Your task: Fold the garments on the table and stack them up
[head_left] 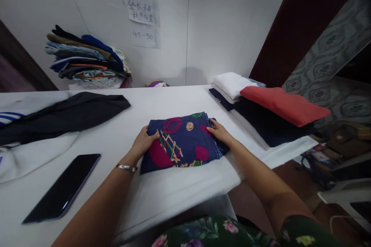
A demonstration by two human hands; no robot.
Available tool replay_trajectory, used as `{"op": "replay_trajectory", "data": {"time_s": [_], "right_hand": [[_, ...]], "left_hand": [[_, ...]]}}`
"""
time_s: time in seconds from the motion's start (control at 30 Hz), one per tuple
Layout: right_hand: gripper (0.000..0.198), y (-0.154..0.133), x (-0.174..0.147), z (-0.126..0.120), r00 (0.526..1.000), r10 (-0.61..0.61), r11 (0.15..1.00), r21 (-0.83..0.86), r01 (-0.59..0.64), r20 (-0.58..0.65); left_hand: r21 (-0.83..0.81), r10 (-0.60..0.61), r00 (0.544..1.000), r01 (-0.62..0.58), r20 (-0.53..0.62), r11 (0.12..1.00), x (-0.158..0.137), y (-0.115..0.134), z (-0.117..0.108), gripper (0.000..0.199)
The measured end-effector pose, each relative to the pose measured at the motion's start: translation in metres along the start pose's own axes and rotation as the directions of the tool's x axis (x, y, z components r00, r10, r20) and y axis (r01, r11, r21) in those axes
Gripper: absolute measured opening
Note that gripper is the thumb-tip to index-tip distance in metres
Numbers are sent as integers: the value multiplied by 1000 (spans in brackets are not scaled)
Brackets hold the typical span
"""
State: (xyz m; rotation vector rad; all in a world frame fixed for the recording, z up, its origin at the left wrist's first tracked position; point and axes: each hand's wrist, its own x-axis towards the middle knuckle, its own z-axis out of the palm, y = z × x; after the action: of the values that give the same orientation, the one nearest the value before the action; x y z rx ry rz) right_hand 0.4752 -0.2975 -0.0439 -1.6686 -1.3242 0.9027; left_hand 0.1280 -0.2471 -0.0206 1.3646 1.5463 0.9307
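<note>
A folded navy garment (185, 142) with magenta, green and tan patterns lies on the white table (174, 98) in front of me. My left hand (144, 141) grips its left edge, thumb on top and fingers out of sight beneath. At the opposite edge my right hand (219, 131) holds the folded layers, its thumb on the upper face. Which kind of garment this is, the folds do not show.
A black phone (63, 187) and unfolded dark and white clothes (72, 114) lie to the left. Folded clothes are piled behind them (87, 58). At the right are stacks with a white folded garment (232, 84) and a red one (284, 104), near the table's edge.
</note>
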Motion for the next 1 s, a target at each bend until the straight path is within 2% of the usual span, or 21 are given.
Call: {"op": "replay_trajectory", "data": {"time_s": [0.23, 0.33, 0.43, 0.53, 0.6, 0.67, 0.8, 1.0], "right_hand": [[62, -1, 7, 16, 989, -55, 988, -154, 34, -134], [63, -1, 4, 14, 985, -51, 972, -236, 11, -164], [63, -11, 4, 6, 984, -60, 916, -401, -12, -166], [60, -27, 12, -1, 971, -143, 845, -534, 20, -190], [59, -36, 23, -2, 966, -163, 824, -566, 21, -202], [62, -41, 37, -1, 970, -132, 818, -576, -10, -204], [59, -35, 58, 3, 971, -98, 813, -581, -49, -218], [41, -17, 55, 8, 968, -104, 790, -610, -60, -230]], "left_hand": [[63, 41, 999, -39, -26, 997, 0, -5, 0, 68], [168, 46, 999, -43, -10, 985, -4, -1, -1, 69], [312, 49, 999, -49, 8, 949, -8, 5, -2, 70], [396, 59, 998, -49, -12, 917, -11, 9, -1, 71], [420, 59, 998, -43, -26, 907, -13, 10, 0, 72], [423, 56, 998, -38, -30, 905, -15, 10, 2, 72], [420, 68, 998, -55, -17, 906, -17, 10, 3, 73], [406, 59, 998, -55, 1, 912, -14, 8, 3, 74]]}}
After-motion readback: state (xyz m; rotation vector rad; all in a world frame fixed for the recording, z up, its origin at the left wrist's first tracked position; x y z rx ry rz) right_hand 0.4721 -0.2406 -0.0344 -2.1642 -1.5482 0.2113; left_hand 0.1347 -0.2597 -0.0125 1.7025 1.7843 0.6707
